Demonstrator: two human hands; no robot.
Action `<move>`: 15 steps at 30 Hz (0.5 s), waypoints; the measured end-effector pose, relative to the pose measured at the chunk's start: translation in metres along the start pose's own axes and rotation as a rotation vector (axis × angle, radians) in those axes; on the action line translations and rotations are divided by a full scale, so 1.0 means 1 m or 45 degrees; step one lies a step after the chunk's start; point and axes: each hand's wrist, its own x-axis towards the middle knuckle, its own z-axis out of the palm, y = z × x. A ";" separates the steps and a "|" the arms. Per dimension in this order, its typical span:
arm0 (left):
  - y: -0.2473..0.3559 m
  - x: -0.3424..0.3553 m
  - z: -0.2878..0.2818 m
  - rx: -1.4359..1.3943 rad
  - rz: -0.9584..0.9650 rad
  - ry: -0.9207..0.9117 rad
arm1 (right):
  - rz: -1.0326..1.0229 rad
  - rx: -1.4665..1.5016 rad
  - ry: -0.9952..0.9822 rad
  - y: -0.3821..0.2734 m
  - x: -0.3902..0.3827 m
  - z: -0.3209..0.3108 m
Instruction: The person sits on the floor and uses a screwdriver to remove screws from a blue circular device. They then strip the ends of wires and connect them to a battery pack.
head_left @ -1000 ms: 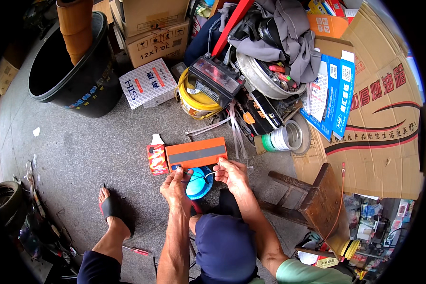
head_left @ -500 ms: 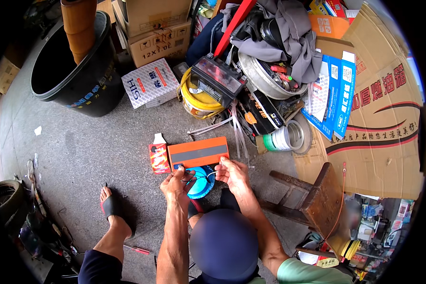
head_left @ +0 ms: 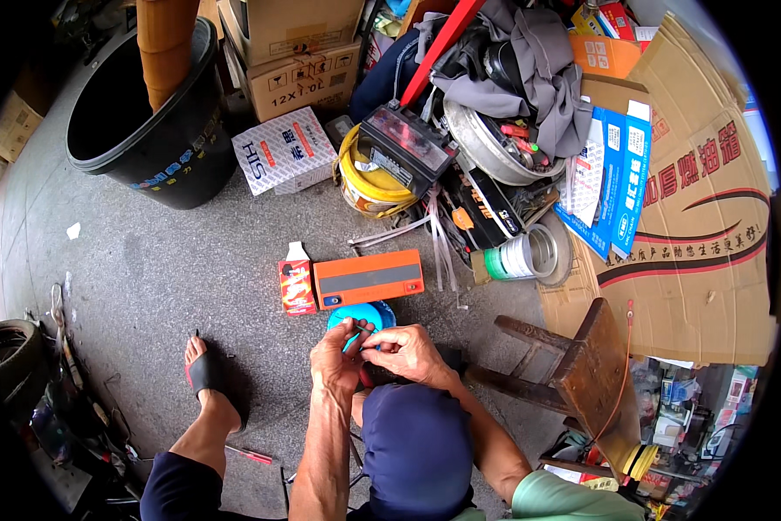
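My left hand (head_left: 336, 354) and my right hand (head_left: 405, 354) are close together, with fingertips pinched. Between them is a thin wire (head_left: 362, 329), mostly covered by my fingers. Just beyond and below the hands is a round bright-blue container (head_left: 354, 313), partly hidden by them. An orange box-shaped device (head_left: 369, 280) with a grey stripe and small terminals lies behind it on the floor. Against its left end is a small red and white carton (head_left: 298, 285) with its top flap raised.
A wooden stool (head_left: 586, 373) is at the right. Farther off are a black tub (head_left: 147, 161), a white box (head_left: 284, 152), a yellow bucket (head_left: 373, 195) with a black battery (head_left: 405, 143) on it, and large cardboard (head_left: 694, 286). A red-handled screwdriver (head_left: 253, 455) lies near a foot (head_left: 201, 369).
Both hands have drawn back from the orange device toward me, and the right hand has moved left, closer to the left. The wire stretched between them is now mostly hidden.
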 end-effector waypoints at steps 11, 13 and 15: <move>-0.003 0.003 -0.001 -0.112 0.068 -0.020 | -0.352 -0.279 -0.166 -0.007 0.001 0.005; -0.005 0.004 -0.004 -0.132 0.097 -0.037 | -0.389 -0.313 -0.165 -0.009 0.002 0.006; -0.007 0.005 -0.005 -0.174 0.101 -0.059 | -0.417 -0.370 -0.149 -0.013 0.004 0.006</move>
